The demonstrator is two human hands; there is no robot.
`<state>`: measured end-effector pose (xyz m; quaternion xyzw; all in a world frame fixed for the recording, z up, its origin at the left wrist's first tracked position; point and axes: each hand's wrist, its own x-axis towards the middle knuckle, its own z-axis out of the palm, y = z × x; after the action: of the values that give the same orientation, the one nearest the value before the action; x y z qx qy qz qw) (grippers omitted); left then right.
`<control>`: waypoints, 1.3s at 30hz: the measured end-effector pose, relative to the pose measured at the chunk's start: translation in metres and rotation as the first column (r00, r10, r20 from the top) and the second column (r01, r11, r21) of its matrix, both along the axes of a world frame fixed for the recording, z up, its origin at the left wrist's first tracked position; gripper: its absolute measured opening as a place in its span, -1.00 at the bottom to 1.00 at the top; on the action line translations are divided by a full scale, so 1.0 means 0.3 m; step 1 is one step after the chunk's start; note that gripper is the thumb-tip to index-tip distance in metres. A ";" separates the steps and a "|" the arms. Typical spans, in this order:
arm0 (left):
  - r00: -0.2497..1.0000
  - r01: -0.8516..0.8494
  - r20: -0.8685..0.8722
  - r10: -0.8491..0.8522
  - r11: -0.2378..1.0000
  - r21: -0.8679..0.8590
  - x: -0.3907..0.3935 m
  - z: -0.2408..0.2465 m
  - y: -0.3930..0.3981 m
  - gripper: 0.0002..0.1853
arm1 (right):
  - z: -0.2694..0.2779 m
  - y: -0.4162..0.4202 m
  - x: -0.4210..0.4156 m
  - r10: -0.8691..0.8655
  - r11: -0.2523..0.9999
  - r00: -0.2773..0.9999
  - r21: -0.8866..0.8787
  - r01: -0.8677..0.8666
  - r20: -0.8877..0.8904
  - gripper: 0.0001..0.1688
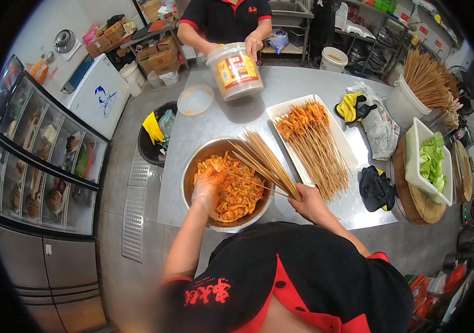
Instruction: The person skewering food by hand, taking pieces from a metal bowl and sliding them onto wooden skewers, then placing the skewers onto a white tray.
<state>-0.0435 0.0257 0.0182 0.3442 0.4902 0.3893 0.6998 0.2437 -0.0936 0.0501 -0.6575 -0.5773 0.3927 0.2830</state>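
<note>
My left hand (207, 190), in a clear plastic glove smeared with orange sauce, is down in a steel bowl (186, 183) of sauce-coated food strips (241, 200). Its fingers curl into some strips at the bowl's left side, partly hidden by sauce. A bundle of thin wooden skewers (266, 160) is in my bare right hand (309, 202), their far ends slanting over the bowl's right rim. One single skewer (257, 184) sticks out lower, pointing towards my left fingertips. Beside the bundle, a white tray (276, 110) holds many loaded skewers (316, 145), food ends at the far side.
Across the steel table (170, 166), a co-worker's hands (253, 43) hold a tilted plastic tub (237, 70) near its lid (195, 100). Gloves (376, 189), a skewer bucket (407, 102) and a lettuce container (413, 166) stand right. A black bin (145, 147) adjoins the left edge.
</note>
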 end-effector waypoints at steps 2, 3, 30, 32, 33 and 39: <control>1.000 -0.026 0.009 0.025 0.998 0.052 0.000 -0.034 0.007 -0.61 | 0.003 0.000 0.000 0.002 1.000 1.000 0.009 -0.002 0.001 -0.73; 0.997 -0.062 0.041 0.060 0.997 0.044 0.003 -0.035 0.003 -0.62 | 0.003 0.000 0.000 0.002 1.000 1.000 0.012 -0.002 0.001 -0.72; 0.952 -0.281 -0.053 0.300 0.932 0.227 0.130 -0.233 -0.053 -0.65 | -0.076 0.003 -0.067 0.019 0.996 0.999 0.090 -0.015 -0.037 -0.80; 0.932 -0.330 -0.069 0.355 0.914 0.235 0.123 -0.346 -0.020 -0.67 | -0.088 -0.003 -0.073 0.016 1.000 0.995 0.022 -0.013 -0.098 -0.80; 0.921 -0.351 -0.088 0.380 0.905 0.239 0.128 -0.341 -0.020 -0.68 | -0.089 -0.005 -0.076 0.020 1.000 0.994 0.012 -0.019 -0.105 -0.82; 0.878 -0.469 0.043 0.477 0.837 0.284 0.214 -0.110 -0.048 -0.57 | -0.089 -0.011 -0.081 0.055 0.997 0.995 -0.051 -0.059 -0.078 -0.83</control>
<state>0.0208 0.0114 -0.0147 0.3154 0.5088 0.6114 0.5176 0.2193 -0.0969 0.0235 -0.6324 -0.5740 0.4409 0.2760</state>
